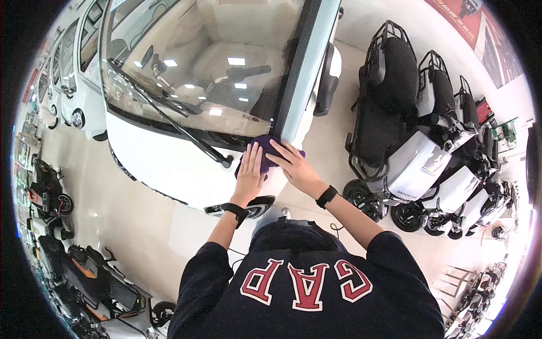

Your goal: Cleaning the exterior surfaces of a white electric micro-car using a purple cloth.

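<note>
A bunched purple cloth (264, 148) lies against the front corner of a small white vehicle (164, 161), just below the lower right corner of its windshield (209, 73). My left hand (249, 176) lies on the cloth's near left side, fingers straight and close together. From the right, my right hand (299, 170) presses on the same cloth with fingers stretched out and a little apart. Both palms face down, and the cloth's underside is hidden. Each wrist has a black band. A black wiper (186, 133) rests across the glass, its pivot just left of my left hand.
On the right stands a row of electric scooters (418, 164) with black seats and silver fronts. The vehicle's black side mirror (326, 85) juts out on that side. More white vehicles (76, 104) stand at far left, with dark two-wheelers (99, 282) at lower left.
</note>
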A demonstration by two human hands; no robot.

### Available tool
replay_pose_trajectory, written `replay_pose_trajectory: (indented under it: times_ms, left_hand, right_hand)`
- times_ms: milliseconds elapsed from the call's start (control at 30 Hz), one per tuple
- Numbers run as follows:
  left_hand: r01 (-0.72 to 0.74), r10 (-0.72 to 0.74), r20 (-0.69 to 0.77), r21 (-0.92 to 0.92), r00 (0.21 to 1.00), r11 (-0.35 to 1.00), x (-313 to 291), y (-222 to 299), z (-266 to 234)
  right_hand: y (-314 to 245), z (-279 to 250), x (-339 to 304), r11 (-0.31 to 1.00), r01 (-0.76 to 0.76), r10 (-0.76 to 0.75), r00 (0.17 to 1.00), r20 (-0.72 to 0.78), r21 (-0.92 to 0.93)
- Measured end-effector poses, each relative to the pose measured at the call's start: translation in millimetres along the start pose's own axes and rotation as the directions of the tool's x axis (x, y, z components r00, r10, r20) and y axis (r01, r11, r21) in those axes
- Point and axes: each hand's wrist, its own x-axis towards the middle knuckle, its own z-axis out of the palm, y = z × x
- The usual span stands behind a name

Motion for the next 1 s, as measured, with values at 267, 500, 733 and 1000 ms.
replay_pose_trajectory:
  times_ms: [267, 500, 733, 1000]
  left_hand:
    - [-0.064, 0.052, -0.177, -0.064, 0.983, 0.996, 97.0, 4.5, -53.3]
    - [-0.086, 0.053, -0.284, -0.104, 0.957, 0.991, 103.9, -6.9, -6.6]
    - [-0.02, 0.005, -0.2, -0.075, 0.98, 0.997, 52.4, -14.5, 27.1]
    - [0.027, -0.023, 0.029, -0.122, 0.999, 0.992, -11.5, -7.6, 18.4]
  right_hand:
    - [-1.2, -57.4, 68.6, 0.973, 0.011, -0.069, 0.966, -0.249, -0.229]
    - [2.4, -41.4, 77.2, 0.97, -0.092, 0.024, 0.956, -0.292, -0.224]
    - [-5.9, -9.9, 49.3, 0.97, -0.089, 0.045, 0.98, -0.192, -0.227]
    - [-19.2, 35.2, -3.1, 0.971, -0.167, 0.151, 0.983, -0.1, -0.17]
